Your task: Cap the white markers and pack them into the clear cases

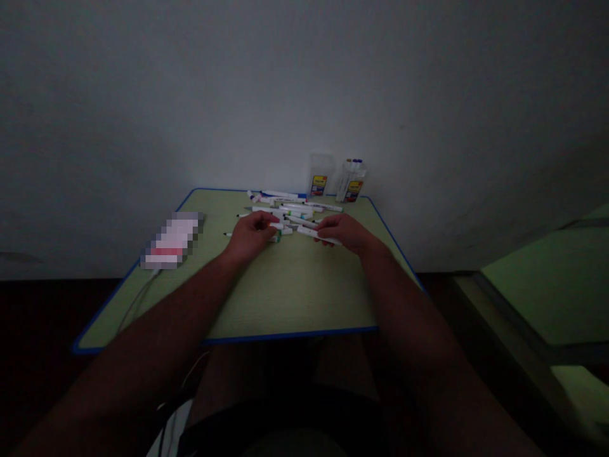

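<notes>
My right hand (343, 231) is closed around a white marker (307, 233), which points left with its dark tip bare. Across a small gap, my left hand (252, 233) pinches a short white marker cap (276, 226) between thumb and fingers. The cap and the marker's tip face each other, apart. Several white markers (295, 208) lie in a loose pile just beyond both hands, some uncapped. One uncapped marker (228, 235) pokes out to the left of my left hand, partly hidden by it.
At the table's far edge stand a clear plastic case (321, 166) and a second case (353, 184) with a few markers upright. A blurred-out phone (172, 240) with a white cable (136, 298) lies on the left. Behind the blue-edged table (285, 298) rises a wall (266, 95).
</notes>
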The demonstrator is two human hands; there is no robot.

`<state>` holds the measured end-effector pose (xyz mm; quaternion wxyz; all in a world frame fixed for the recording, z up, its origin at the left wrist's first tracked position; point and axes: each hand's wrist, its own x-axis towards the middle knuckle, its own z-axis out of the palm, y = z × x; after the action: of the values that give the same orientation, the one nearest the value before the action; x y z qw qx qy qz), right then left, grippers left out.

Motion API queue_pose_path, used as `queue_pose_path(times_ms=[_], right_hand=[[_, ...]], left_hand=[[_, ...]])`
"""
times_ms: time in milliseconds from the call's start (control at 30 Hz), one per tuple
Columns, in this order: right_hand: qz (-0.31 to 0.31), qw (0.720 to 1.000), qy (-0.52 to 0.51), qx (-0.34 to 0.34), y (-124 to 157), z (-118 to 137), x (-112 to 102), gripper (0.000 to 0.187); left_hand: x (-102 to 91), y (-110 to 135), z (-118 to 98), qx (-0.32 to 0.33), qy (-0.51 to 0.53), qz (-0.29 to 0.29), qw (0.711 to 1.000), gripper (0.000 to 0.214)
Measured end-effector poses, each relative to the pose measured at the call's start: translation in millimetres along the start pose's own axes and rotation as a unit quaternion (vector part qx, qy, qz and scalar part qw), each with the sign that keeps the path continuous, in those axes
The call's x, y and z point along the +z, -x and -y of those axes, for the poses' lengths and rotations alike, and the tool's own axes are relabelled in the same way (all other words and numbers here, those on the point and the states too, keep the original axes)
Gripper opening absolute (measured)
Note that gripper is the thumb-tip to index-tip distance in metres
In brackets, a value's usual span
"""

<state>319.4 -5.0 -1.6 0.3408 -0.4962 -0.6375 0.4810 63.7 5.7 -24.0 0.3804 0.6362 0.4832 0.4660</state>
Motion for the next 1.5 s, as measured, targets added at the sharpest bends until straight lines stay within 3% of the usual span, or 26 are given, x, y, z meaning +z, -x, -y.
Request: queue_pose_path(times_ms=[533,1033,1333,1500], right_hand=[[0.026,0.999,0.031,-0.010,0,-1,0,0.016],[0.033,0.999,0.029,0.000,0,1,4,0.012],[0.023,0.999,0.021,-0.011,0,0,4,0.015],[-0.032,0.999,-0.039,-0.018,-5,-7,5,0.021]], left_hand=[[1.4,2,2,0.044,-0.039,0.045,0.997,0.024],[3.1,3,0,0.052,-0.049,0.074,0.995,0.022],[2.4,0,4,0.058,-0.061,0.070,0.994,0.023],[1.4,0,5,0.058,-0.082,0.045,0.994,0.024]])
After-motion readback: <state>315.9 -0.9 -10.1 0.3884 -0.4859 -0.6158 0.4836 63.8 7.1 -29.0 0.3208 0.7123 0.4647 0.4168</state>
